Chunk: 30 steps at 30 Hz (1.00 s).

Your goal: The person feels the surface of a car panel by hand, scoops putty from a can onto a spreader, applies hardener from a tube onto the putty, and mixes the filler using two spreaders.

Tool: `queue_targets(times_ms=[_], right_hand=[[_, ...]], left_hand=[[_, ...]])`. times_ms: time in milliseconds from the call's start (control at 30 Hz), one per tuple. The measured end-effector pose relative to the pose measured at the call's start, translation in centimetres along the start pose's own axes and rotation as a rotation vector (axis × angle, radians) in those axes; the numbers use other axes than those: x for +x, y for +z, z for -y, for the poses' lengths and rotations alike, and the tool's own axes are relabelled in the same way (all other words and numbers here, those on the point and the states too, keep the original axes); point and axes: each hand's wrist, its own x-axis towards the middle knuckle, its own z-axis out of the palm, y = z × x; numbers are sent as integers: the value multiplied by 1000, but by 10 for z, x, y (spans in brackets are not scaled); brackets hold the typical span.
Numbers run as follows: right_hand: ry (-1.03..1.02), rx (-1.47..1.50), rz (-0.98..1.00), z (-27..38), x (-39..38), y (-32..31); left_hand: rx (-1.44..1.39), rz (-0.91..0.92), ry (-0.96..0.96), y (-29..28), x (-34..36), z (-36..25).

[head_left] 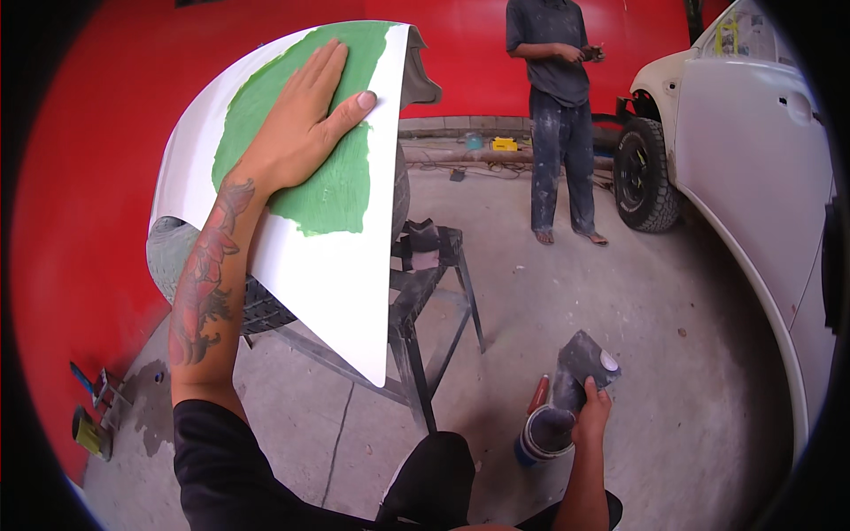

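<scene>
My left hand (pixel 305 119) lies flat, fingers spread, on a large green filler patch (pixel 332 190) on a white car body panel (pixel 332 283). The panel rests tilted on a grey metal stand (pixel 425 292). My right hand (pixel 591 414) is low at the right and grips a grey flat spreader board (pixel 583 358) with a pale blob of filler at its corner. Just under this hand stands a round tin (pixel 542 434) with a red-handled tool beside it.
A white car (pixel 753 150) with a black wheel (pixel 645 173) stands at the right. Another person (pixel 558 115) in dusty dark clothes stands at the back, near a red wall (pixel 80 177). Small tools (pixel 93 411) lie on the concrete floor at the left.
</scene>
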Motion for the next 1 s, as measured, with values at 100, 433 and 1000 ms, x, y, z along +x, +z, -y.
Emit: queue_targets(times_ms=[100,433,1000], right_hand=[[-21,3,29,-1,1,-2],[-34,-2,52,-2,-2,-2],[-33,-17,39,6,-12,3]], left_hand=[[-29,2,49,-7,-20,-9],[11,131,138,-31,-81,-31],[1,318,96,-50,-164,-48]])
